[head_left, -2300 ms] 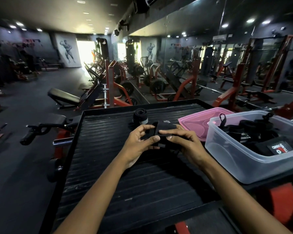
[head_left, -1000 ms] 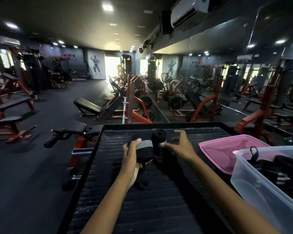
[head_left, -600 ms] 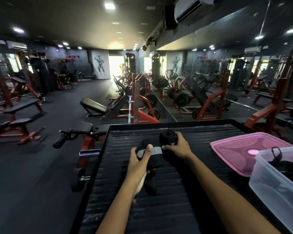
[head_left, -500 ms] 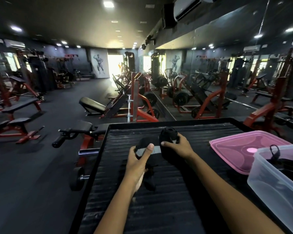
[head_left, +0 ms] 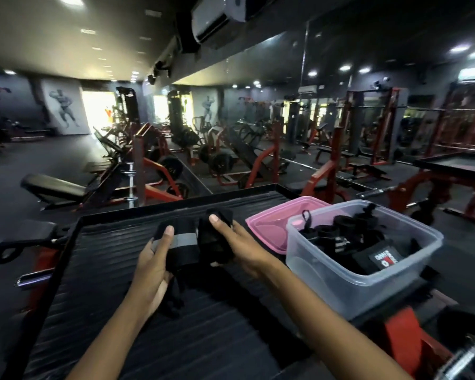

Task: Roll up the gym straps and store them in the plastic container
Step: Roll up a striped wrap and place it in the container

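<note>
My left hand point(head_left: 154, 267) grips a black gym strap with a grey band point(head_left: 180, 242), thumb pressed on its top; a loose end hangs below the palm. My right hand point(head_left: 237, 245) holds a rolled black strap point(head_left: 213, 239) right beside it, lifted off the black ribbed platform point(head_left: 203, 338). To the right stands the clear plastic container point(head_left: 340, 283) with several rolled black straps point(head_left: 346, 237) inside. Its pink lid point(head_left: 269, 229) lies flat behind it.
The platform has a raised black rim point(head_left: 74, 234) on the left and far sides. A red frame and a dumbbell end point(head_left: 469, 355) sit at the lower right. Gym benches, racks and a mirror wall fill the background.
My right hand has taken the rolled strap off the platform's far side and drawn it back toward me. The view has swung right, bringing the whole container into sight.
</note>
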Motion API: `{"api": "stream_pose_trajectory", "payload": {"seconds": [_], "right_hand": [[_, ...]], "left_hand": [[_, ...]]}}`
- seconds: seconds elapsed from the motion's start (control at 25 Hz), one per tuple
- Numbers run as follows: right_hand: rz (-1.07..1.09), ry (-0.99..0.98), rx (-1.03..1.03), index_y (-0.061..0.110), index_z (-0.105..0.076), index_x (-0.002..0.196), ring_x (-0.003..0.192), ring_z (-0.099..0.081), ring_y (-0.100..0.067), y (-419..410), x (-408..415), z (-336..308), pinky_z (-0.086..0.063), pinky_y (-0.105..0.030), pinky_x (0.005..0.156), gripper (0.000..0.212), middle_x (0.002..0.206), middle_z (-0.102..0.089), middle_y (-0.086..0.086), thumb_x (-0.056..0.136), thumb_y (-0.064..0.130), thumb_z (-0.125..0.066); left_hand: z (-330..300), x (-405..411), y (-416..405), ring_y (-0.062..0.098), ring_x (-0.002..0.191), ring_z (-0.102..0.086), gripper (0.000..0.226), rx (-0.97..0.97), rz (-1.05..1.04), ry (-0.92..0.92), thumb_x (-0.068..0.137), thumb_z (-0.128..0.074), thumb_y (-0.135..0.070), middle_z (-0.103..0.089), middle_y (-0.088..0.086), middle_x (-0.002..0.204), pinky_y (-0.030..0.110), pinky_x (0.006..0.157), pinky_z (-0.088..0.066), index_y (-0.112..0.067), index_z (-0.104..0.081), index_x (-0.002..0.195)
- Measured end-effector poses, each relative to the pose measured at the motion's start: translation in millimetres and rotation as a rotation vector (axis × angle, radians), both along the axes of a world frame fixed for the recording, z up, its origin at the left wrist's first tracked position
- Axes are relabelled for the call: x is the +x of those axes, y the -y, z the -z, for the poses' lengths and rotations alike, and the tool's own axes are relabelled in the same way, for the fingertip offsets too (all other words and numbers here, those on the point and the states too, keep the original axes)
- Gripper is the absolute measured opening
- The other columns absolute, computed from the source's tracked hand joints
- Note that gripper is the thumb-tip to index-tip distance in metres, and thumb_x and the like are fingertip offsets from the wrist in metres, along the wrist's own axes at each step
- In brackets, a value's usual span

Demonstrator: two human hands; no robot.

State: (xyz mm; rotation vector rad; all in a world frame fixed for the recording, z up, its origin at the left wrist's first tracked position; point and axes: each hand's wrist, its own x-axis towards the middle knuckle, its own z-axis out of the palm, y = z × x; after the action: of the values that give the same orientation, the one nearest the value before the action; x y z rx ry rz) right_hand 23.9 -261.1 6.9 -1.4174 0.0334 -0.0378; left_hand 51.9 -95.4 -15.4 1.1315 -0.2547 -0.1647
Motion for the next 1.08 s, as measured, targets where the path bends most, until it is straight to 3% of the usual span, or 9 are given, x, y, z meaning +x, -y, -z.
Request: {"api": "stream_pose_trajectory", "payload": {"seconds": [0.16, 0.24, 0.36, 0.52, 0.64, 0.76, 0.84, 0.96, 1.08], "right_hand": [[-0.039, 0.02, 0.157, 0.006, -0.045, 0.125, 0.067, -0.063, -0.017, 18, -21, -19, -0.051, -0.029, 0.05, 0.068, 0.102, -0.053, -0.015, 0.068, 0.036, -0.066], [-0.042, 0.054, 0.15, 0.011, -0.048, 0.115, 0.059, -0.059, -0.016, 29, -33, -33, -0.049, -0.029, 0.053, 0.052, 0.089, -0.053, -0.012, 0.069, 0.033, -0.058], [-0.057, 0.083, 0.13, 0.013, -0.051, 0.114, 0.07, -0.057, -0.019, 59, -50, -52, -0.047, -0.034, 0.064, 0.034, 0.096, -0.055, -0.013, 0.084, 0.028, -0.05], [-0.099, 0.097, 0.08, 0.007, -0.057, 0.114, 0.076, -0.063, -0.021, 122, -72, -70, -0.053, -0.034, 0.069, 0.043, 0.097, -0.062, -0.013, 0.075, 0.025, -0.059], [-0.08, 0.137, -0.109, 0.013, -0.065, 0.1, 0.084, -0.065, -0.017, 177, -84, -77, -0.052, -0.033, 0.077, 0.029, 0.093, -0.068, -0.005, 0.071, 0.017, -0.069], [-0.048, 0.108, -0.212, 0.017, -0.063, 0.104, 0.085, -0.066, -0.015, 220, -86, -79, -0.055, -0.027, 0.067, 0.025, 0.094, -0.07, -0.001, 0.081, 0.008, -0.068], [-0.041, 0.059, -0.21, 0.014, -0.055, 0.116, 0.082, -0.066, -0.013, 237, -85, -77, -0.053, -0.026, 0.056, 0.037, 0.098, -0.068, -0.002, 0.081, 0.008, -0.069], [-0.069, 0.025, -0.251, 0.013, -0.048, 0.114, 0.083, -0.064, -0.017, 251, -81, -71, -0.057, -0.034, 0.064, 0.044, 0.1, -0.063, -0.006, 0.079, 0.003, -0.071], [-0.174, 0.022, -0.416, 0.014, -0.047, 0.108, 0.073, -0.067, -0.009, 253, -75, -65, -0.057, -0.041, 0.074, 0.04, 0.092, -0.063, -0.003, 0.079, -0.002, -0.071]], "left_hand": [[-21, -24, 18, 0.022, 0.108, -0.067, 0.066, -0.03, 0.107, 0.074, 0.075, -0.06, -0.053, -0.069, 0.011, 0.118, 0.029, 0.087, -0.057, -0.008, -0.06, 0.123], [-31, -34, 30, 0.019, 0.105, -0.068, 0.056, -0.062, 0.159, 0.101, 0.081, -0.056, -0.05, -0.07, 0.009, 0.117, 0.027, 0.084, -0.058, -0.01, -0.063, 0.12], [-48, -47, 59, 0.01, 0.088, -0.071, 0.034, -0.136, 0.251, 0.088, 0.095, -0.043, -0.032, -0.074, 0.003, 0.103, 0.019, 0.065, -0.056, -0.012, -0.067, 0.109], [-64, -59, 103, 0.015, 0.089, -0.069, 0.024, -0.121, 0.276, 0.114, 0.087, -0.053, -0.019, -0.073, 0.006, 0.099, 0.026, 0.076, -0.057, -0.009, -0.067, 0.104], [-68, -63, 137, 0.013, 0.081, -0.068, 0.013, -0.035, 0.214, 0.134, 0.091, -0.051, -0.007, -0.071, 0.003, 0.087, 0.028, 0.073, -0.057, -0.011, -0.061, 0.1], [-73, -71, 173, 0.012, 0.08, -0.068, 0.016, -0.007, 0.192, 0.147, 0.091, -0.054, -0.006, -0.071, 0.002, 0.087, 0.029, 0.071, -0.058, -0.012, -0.06, 0.104], [-76, -73, 188, 0.015, 0.087, -0.067, 0.029, 0.009, 0.177, 0.164, 0.085, -0.062, -0.008, -0.069, 0.005, 0.096, 0.034, 0.077, -0.057, -0.011, -0.058, 0.114], [-77, -74, 201, 0.014, 0.086, -0.067, 0.051, 0.035, 0.104, 0.177, 0.07, -0.07, -0.008, -0.068, 0.005, 0.099, 0.032, 0.079, -0.056, -0.011, -0.055, 0.119], [-73, -75, 202, 0.011, 0.08, -0.066, 0.05, 0.118, 0.027, 0.19, 0.064, -0.067, -0.014, -0.069, 0.001, 0.092, 0.026, 0.068, -0.054, -0.013, -0.058, 0.113]]}}
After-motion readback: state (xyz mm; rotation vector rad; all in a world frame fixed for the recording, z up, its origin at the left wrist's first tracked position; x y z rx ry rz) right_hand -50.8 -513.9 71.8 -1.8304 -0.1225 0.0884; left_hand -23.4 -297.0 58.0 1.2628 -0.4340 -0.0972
